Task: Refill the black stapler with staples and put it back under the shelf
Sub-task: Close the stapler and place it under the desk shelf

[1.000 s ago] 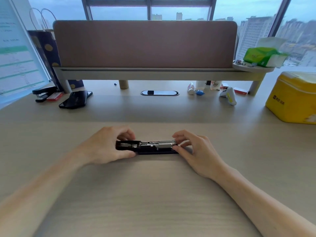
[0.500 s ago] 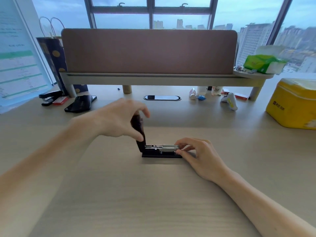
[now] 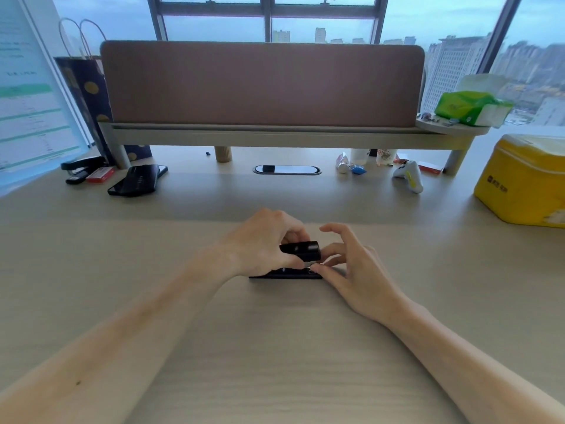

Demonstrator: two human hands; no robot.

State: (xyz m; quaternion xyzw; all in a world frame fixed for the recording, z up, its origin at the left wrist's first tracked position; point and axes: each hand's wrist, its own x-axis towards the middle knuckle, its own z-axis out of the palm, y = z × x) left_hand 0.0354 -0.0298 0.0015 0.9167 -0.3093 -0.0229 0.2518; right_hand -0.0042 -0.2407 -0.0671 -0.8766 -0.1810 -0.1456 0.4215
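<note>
- Pale wood-grain desk (image 3: 275, 362): bare in the foreground; the work takes place at its centre.
- Long beige raised shelf (image 3: 275, 137) with a brown fabric screen (image 3: 263, 84) on top: spans the back of the desk on short legs, well apart from the hands.
- Yellow rounded box (image 3: 522, 182): far right, clear of the work.
- Green tissue pack (image 3: 467, 107): on the shelf's right end.
- Under the shelf, left: a dark flat case (image 3: 137, 180), a small red box (image 3: 101, 174) and a second black stapler (image 3: 81, 168). Right: a white game controller (image 3: 409, 175) and small bottles. Nothing lies between hands and shelf.
- Left hand (image 3: 263, 243): forearm enters from lower left; fingers curled over and gripping the raised top arm of the black stapler (image 3: 301, 249).
- Right hand (image 3: 351, 264): forearm enters from lower right; thumb and forefinger pinch at the stapler's right end, other fingers spread loose. What they pinch is too small to tell.
- Stapler: base flat on the desk centre, long axis left to right, parallel to the shelf; top arm tilted up, free end to the right.
</note>
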